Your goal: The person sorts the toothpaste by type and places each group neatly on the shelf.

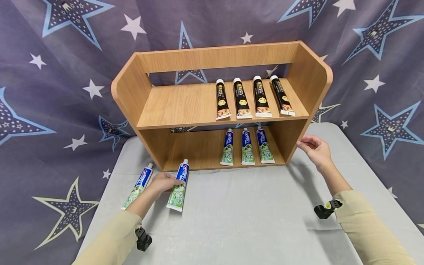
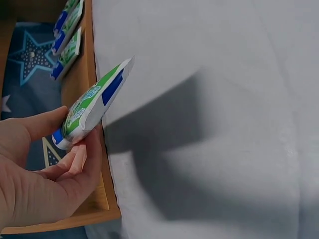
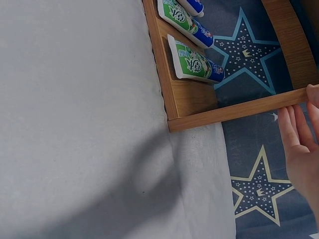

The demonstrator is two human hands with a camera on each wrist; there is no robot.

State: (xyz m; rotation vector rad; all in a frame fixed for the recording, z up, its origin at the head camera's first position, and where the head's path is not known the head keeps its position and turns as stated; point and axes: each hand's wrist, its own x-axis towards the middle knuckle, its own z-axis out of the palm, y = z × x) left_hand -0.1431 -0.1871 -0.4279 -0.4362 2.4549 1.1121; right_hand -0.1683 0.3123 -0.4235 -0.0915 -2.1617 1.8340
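Note:
My left hand (image 1: 163,183) pinches a blue, green and white toothpaste tube (image 1: 180,182) between thumb and fingers. The tube is tilted, cap toward the shelf, in front of the lower compartment's left part. In the left wrist view, the thumb lies on one side of this toothpaste tube (image 2: 94,102) and fingers on the other. A similar tube (image 1: 140,186) lies on the table left of that hand, partly hidden by the forearm. My right hand (image 1: 316,151) holds the right side panel of the wooden shelf (image 1: 306,79), thumb at the edge (image 3: 249,108), fingers along the outer face.
Several black toothpaste tubes (image 1: 241,99) lie in a row on the upper board's right half. Three blue-green tubes (image 1: 246,147) lie on the lower board toward the right. The shelf stands on a grey cloth-covered table (image 1: 245,217), before a star-patterned curtain (image 1: 212,22).

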